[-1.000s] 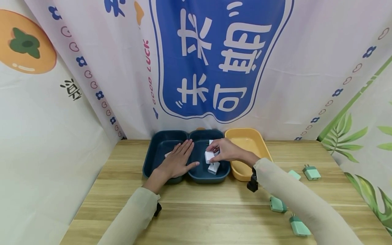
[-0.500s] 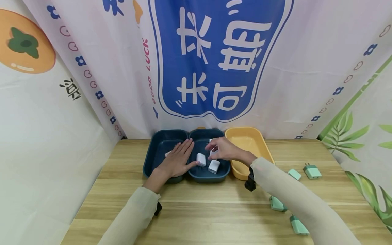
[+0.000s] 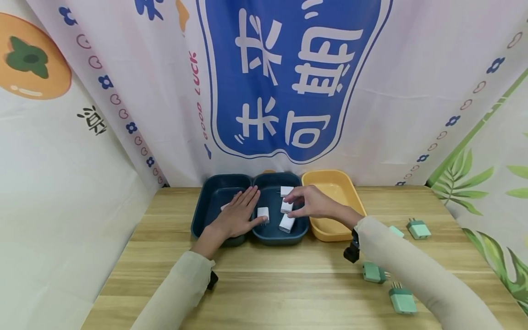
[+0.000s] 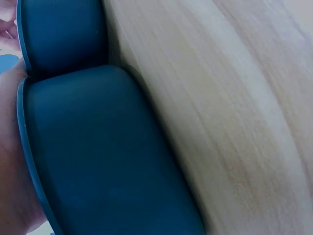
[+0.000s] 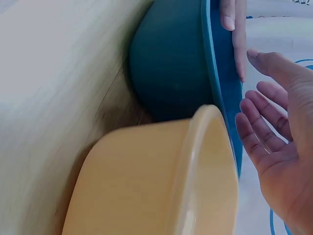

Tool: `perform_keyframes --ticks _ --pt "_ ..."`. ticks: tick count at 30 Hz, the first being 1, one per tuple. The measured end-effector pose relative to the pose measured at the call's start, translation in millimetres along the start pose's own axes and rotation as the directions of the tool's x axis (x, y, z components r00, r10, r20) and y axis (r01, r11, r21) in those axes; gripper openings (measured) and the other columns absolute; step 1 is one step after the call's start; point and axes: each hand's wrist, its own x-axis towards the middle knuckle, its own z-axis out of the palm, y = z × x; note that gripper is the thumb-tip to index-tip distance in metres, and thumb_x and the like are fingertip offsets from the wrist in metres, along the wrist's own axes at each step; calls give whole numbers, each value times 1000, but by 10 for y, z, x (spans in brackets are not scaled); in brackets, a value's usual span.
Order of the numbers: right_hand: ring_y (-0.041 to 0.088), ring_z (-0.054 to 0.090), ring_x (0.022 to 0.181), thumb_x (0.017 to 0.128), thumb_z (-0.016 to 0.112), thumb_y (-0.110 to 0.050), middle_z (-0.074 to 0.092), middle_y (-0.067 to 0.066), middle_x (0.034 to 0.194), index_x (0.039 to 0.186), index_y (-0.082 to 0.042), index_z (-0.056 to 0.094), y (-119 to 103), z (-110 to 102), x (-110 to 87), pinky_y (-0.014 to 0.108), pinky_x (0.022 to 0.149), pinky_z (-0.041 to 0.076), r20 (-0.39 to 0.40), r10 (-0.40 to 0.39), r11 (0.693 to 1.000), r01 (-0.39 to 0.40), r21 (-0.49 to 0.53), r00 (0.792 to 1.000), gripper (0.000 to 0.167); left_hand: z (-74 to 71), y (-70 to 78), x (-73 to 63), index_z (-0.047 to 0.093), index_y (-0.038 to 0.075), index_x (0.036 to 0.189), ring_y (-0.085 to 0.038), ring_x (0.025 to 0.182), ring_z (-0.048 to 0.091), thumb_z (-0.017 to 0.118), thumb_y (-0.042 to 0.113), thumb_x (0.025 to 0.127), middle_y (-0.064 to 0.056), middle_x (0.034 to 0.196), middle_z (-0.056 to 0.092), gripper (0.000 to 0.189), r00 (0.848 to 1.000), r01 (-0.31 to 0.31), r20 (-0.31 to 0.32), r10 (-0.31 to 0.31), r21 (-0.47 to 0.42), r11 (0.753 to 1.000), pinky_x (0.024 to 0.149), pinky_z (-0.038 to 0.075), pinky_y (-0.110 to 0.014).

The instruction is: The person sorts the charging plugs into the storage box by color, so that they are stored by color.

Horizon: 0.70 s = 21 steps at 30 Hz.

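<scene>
Your left hand [image 3: 234, 216] lies flat, fingers straight, over the left blue bin [image 3: 211, 197]. Your right hand [image 3: 314, 202], loosely bent and gripping nothing, hangs over the middle blue bin [image 3: 280, 241]; four white plugs [image 3: 286, 223] lie inside. Curtain [image 3: 383, 133] reads "GOOD LUCK" (plus big white 未来可期). Green plugs [image 3: 402, 302] sit on the worktop [image 3: 280, 293], right.

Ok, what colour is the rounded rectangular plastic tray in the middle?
The middle tray is dark blue, clearest in the head view.
</scene>
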Motion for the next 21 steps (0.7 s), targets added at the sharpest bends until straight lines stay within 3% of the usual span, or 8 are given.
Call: perform_keyframes --ticks 10,14,21 --pt "36 71 110 85 91 -19 75 15 121 120 -5 78 -77 -216 -339 49 94 62 -39 49 998 -47 36 998 40 -47 14 27 15 6 170 -27 165 4 39 71 105 -11 179 8 95 1000 -10 -7 10 -8 1000 133 7 -49" --pt "35 72 107 85 91 -16 76 16 117 119 -5 78 -84 -277 -472 51 91 62 -56 22 999 -19 47 998 38 -120 84 59 15 7 170 -26 165 3 40 71 105 -10 179 8 95 1000 -22 -21 21 -28 999 134 6 -49" --pt "28 71 107 86 89 -15 77 3 116 118 -6 78 -108 -374 -727 48 91 63 -72 13 1000 -12 18 997 35 -190 255 152 11 10 171 -24 165 1 38 73 104 -9 179 7 96 999 -42 -7 41 -22 999 134 5 -48"
